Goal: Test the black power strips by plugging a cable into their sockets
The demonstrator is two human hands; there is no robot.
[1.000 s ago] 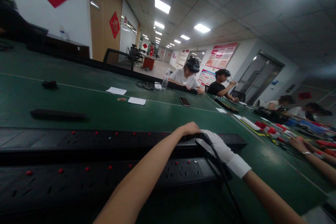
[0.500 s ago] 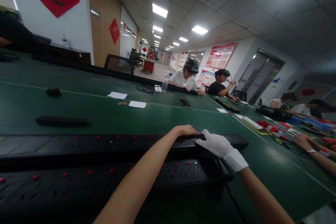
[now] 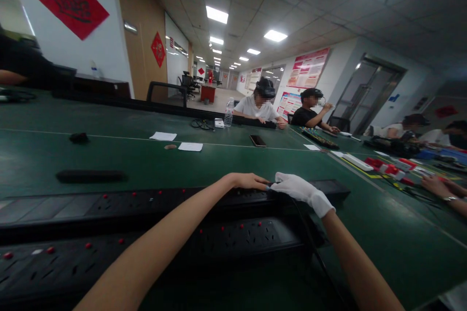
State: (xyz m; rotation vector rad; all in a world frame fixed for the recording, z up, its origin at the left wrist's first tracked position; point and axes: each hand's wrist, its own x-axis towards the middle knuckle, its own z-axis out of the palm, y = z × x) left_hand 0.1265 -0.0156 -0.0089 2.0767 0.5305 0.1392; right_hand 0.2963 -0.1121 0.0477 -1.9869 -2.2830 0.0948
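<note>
Two long black power strips with red buttons lie across the table: a rear power strip [image 3: 204, 199] and a front power strip [image 3: 251, 239]. My bare left hand [image 3: 248, 181] reaches over the rear strip. Its fingers are drawn together and meet my right fingertips near the strip's right part; a tiny pale-blue bit shows there, too small to name. In a white glove, my right hand [image 3: 296, 187] is closed at the same spot. From beneath it a black cable [image 3: 311, 240] runs down past the front strip's end. The fingers' underside is hidden.
A dark long object [image 3: 91, 176] lies behind the strips at left. Farther back are paper slips [image 3: 190, 146], a phone [image 3: 258, 140] and a water bottle [image 3: 229, 112]. Co-workers sit opposite; another person's hands [image 3: 440, 187] work at right near red and white parts [image 3: 394, 169].
Both hands stay together at the rear strip. My left hand has shifted slightly left, its fingers now stretched toward the glove. My right hand has turned flatter, and the view has tilted slightly.
</note>
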